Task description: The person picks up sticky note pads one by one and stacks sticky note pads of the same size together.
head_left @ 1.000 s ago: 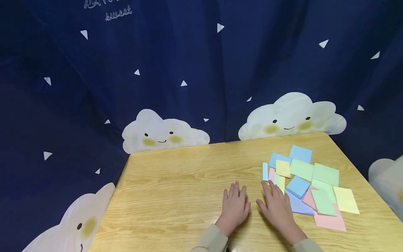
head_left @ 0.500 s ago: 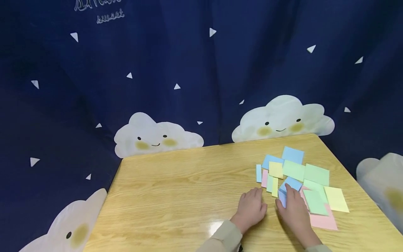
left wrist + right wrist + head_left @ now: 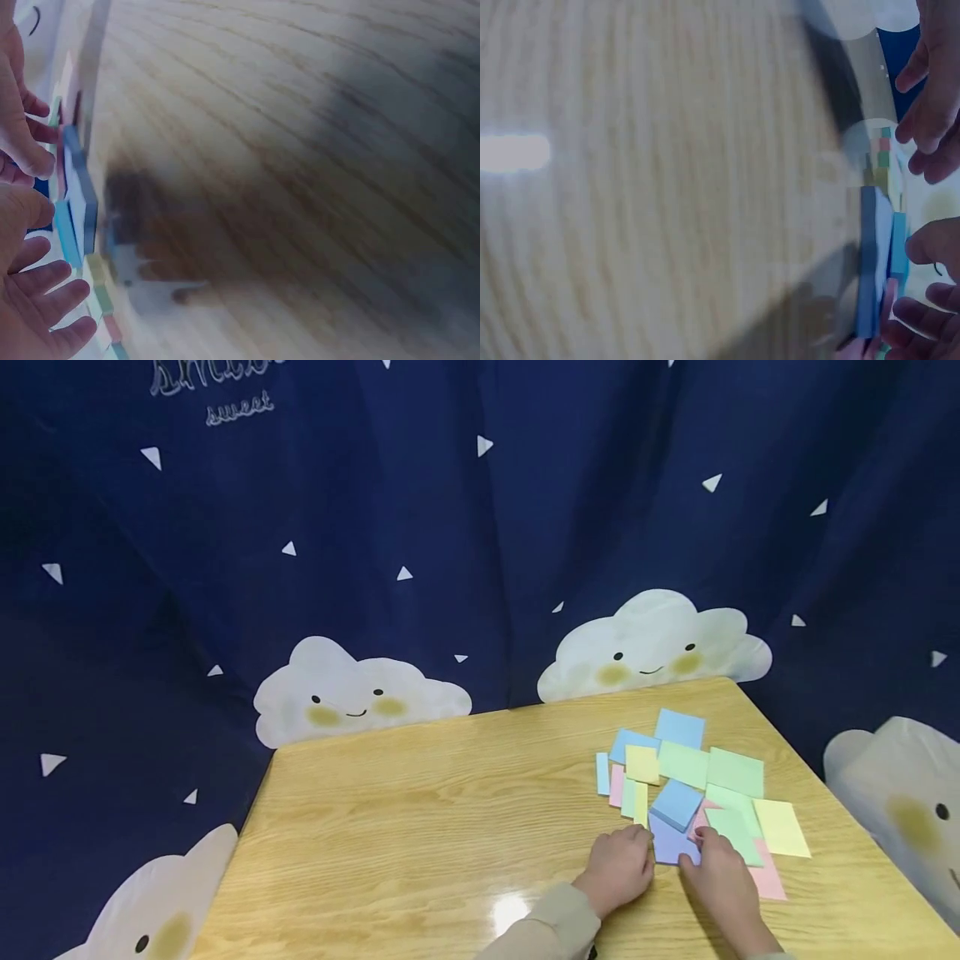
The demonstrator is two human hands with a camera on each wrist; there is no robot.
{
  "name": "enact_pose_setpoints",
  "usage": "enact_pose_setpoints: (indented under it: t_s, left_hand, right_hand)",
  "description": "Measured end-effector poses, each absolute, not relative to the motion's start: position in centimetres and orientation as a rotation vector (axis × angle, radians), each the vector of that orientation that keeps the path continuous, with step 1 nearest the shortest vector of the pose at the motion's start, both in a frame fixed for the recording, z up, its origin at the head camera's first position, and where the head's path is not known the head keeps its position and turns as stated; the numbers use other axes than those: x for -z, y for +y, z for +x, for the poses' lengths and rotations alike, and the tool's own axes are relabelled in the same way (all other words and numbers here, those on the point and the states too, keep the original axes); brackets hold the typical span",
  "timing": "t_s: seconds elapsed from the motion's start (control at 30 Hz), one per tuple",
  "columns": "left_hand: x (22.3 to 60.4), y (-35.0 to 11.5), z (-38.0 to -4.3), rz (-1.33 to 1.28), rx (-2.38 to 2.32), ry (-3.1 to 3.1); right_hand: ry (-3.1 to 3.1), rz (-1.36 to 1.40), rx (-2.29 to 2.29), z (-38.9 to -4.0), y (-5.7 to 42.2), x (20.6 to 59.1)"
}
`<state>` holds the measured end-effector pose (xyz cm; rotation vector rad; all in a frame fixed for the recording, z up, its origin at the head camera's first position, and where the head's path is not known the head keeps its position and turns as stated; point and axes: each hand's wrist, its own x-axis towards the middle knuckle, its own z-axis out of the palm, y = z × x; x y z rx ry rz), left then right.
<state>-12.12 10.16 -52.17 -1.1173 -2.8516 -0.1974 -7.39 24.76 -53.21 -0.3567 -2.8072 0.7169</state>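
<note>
A periwinkle sticky note pad [image 3: 669,843] lies flat on the wooden table, with a smaller blue sticky note pad [image 3: 677,803] on its far part. To its left is my left hand [image 3: 618,867], close to the near end of a yellow strip of page markers [image 3: 641,804]; it grips nothing. My right hand [image 3: 723,881] is over the pad's right edge, fingertips near a pink pad [image 3: 703,818] and a green pad [image 3: 733,835]. In the right wrist view the right hand's fingers [image 3: 922,319] are spread and loosely bent beside the pads' edges; contact is unclear.
Pink, green and blue marker strips [image 3: 603,774] lie left of the pile. Beyond are yellow, blue and green pads [image 3: 737,772], and a pale yellow pad [image 3: 782,827] at the right. The wooden table [image 3: 420,827] ends at a dark blue curtain [image 3: 360,510].
Both hands have moved right toward the pads, the right one first passing over the blue pad, then drawing back to the periwinkle pad's near right. The view has turned slightly right.
</note>
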Motion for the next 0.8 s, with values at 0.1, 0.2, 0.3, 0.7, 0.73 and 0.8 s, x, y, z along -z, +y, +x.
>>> enact_pose_setpoints:
  t_s: [0.1,0.2,0.3,0.7,0.73,0.8]
  left_hand:
    - [52.5,10.8,-11.9,-1.151,0.131,-2.887]
    - [52.7,11.2,-11.8,-1.192,0.041,-2.903]
    - [52.9,11.6,-11.7,-1.245,-0.030,-2.894]
    - [53.6,12.8,-11.6,-1.371,-0.217,-2.917]
    - [53.6,12.8,-11.6,-1.372,-0.225,-2.915]
    - [53.6,12.9,-11.7,-1.372,-0.241,-2.906]
  right_hand:
    - [-2.817,-0.381,-0.703,-7.2,24.9,53.7]
    - [-2.817,-0.372,-0.674,-7.2,25.0,53.9]
    - [-2.801,-0.332,-0.614,-7.1,25.1,54.0]
    - [-2.862,-0.227,-0.291,-6.4,24.3,54.6]
    - [-2.875,-0.235,-0.285,-6.4,24.2,54.6]
    - [-2.897,-0.252,-0.285,-6.4,24.2,54.5]
